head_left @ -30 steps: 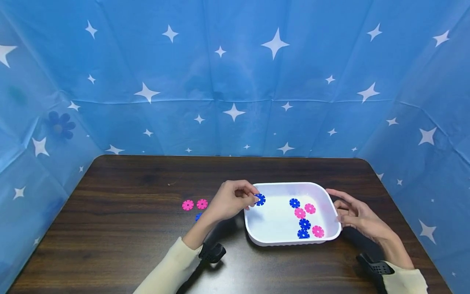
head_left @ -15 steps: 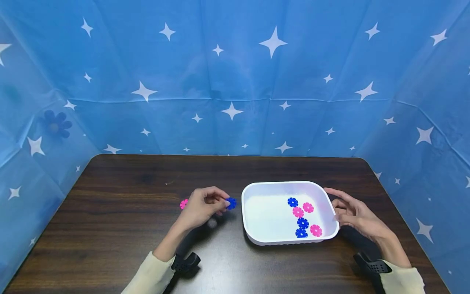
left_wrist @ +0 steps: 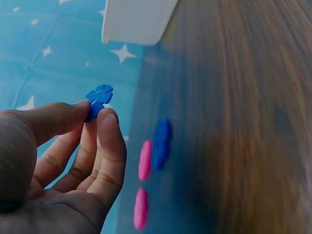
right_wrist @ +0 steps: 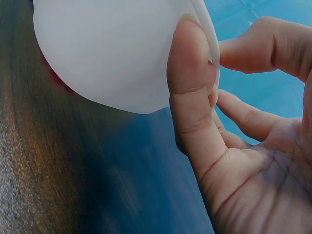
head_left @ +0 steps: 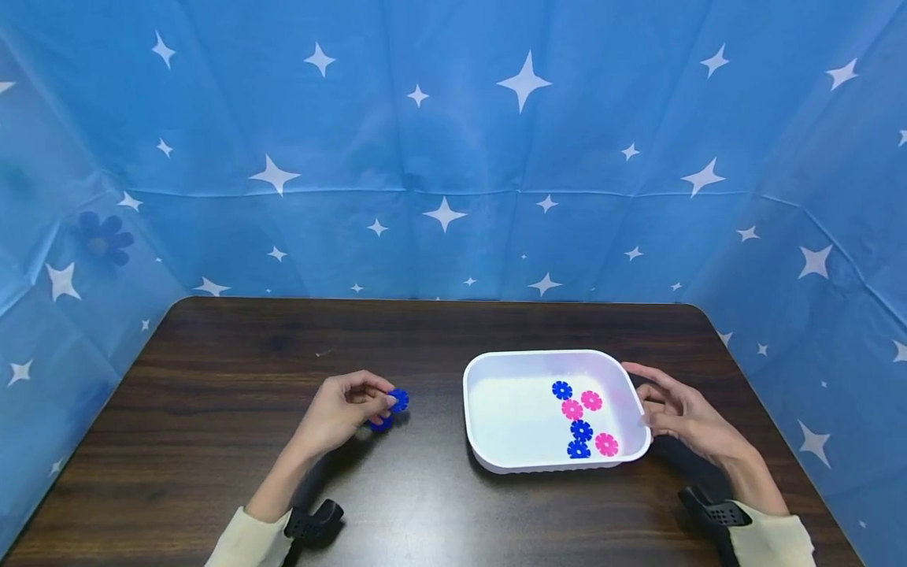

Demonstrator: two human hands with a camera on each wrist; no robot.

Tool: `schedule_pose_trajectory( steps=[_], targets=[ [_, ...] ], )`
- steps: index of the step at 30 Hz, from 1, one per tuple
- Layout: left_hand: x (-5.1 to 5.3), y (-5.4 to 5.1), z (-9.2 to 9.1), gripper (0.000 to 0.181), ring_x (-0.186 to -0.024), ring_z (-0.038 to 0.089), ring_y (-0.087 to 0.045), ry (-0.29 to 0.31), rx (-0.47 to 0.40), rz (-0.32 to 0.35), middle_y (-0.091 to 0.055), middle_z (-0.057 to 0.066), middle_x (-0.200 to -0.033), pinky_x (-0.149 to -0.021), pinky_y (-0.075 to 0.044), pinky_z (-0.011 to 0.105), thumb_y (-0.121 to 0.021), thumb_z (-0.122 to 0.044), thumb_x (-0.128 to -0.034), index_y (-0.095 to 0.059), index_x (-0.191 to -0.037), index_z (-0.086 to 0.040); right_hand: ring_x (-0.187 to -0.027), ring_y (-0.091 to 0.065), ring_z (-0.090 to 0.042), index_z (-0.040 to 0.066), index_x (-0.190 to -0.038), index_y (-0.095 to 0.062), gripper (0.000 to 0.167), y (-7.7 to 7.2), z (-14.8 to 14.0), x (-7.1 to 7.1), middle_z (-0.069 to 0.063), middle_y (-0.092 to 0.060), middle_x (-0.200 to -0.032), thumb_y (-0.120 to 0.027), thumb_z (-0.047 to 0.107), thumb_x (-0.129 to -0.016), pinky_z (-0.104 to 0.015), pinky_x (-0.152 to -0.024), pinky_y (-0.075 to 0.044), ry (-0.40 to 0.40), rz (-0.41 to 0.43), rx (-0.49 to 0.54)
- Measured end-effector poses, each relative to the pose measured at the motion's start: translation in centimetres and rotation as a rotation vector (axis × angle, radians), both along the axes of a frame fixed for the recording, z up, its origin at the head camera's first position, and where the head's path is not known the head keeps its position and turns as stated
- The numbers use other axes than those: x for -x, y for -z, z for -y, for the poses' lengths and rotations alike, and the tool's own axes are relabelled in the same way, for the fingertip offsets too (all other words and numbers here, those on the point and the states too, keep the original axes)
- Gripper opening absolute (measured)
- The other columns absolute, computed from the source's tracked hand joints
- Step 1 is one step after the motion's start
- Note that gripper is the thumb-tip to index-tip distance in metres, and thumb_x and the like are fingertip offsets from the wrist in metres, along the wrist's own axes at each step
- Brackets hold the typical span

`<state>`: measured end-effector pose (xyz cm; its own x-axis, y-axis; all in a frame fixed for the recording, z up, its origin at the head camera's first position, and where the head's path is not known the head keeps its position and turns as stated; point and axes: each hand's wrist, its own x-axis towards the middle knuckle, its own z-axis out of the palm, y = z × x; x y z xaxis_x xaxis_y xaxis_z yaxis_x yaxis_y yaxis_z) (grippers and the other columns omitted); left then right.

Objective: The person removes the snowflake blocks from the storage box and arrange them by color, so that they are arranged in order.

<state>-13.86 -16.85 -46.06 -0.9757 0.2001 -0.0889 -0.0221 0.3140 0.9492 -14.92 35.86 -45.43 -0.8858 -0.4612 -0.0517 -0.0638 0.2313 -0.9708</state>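
My left hand pinches a blue snowflake disc between thumb and fingertips, above the table left of the white tray. Just below it lies another blue disc, partly covered by the hand. Two pink discs show on the table in the left wrist view; the left hand hides them from the head camera. At the tray's right end, my right hand holds the rim, thumb on one side and fingers at the other. Blue discs and pink discs lie in the tray's right half.
The dark wooden table extends around the tray. Behind it and at both sides hangs a blue curtain with white stars. Each wrist wears a black camera band.
The left hand has moved left from above the tray's left edge to over the loose discs, carrying the blue disc along. The right hand keeps its place at the tray.
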Motion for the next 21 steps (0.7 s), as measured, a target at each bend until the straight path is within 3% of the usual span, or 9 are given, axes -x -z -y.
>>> schedule_pose_trajectory(
  steps=[12,17,21],
  targets=[
    [-0.9,0.3,3.1,0.018,-0.076,0.023,-0.070,-0.099,0.081,0.059,-0.073,0.014,-0.088,-0.066,-0.060,0.033,-0.072,-0.014,-0.0961,-0.072,-0.110,-0.002,-0.089,-0.072,-0.017,0.003,-0.159,-0.027,0.072,-0.1,0.0,0.0,-0.011,-0.063,-0.112,-0.061,-0.005,-0.095,-0.040,-0.074,-0.064,-0.013,0.013,0.026],
    [-1.2,0.4,3.8,0.014,-0.068,0.020,-0.062,-0.133,0.185,0.078,-0.070,0.011,-0.081,-0.056,-0.052,0.031,-0.070,-0.010,-0.0957,-0.073,-0.106,-0.002,-0.089,-0.072,-0.017,0.003,-0.158,-0.028,0.072,0.0,0.0,0.1,-0.012,-0.063,-0.112,-0.061,-0.004,-0.095,-0.040,-0.075,-0.064,-0.008,0.012,0.016],
    [-1.3,0.6,3.9,0.009,-0.064,0.015,-0.056,-0.155,0.302,0.051,-0.070,0.006,-0.079,-0.051,-0.043,0.027,-0.070,-0.007,-0.0943,-0.074,-0.100,-0.003,-0.089,-0.072,-0.018,0.002,-0.158,-0.027,0.072,0.0,0.0,0.0,-0.012,-0.063,-0.112,-0.061,-0.005,-0.095,-0.040,-0.075,-0.063,-0.011,0.009,0.021]
  ],
)
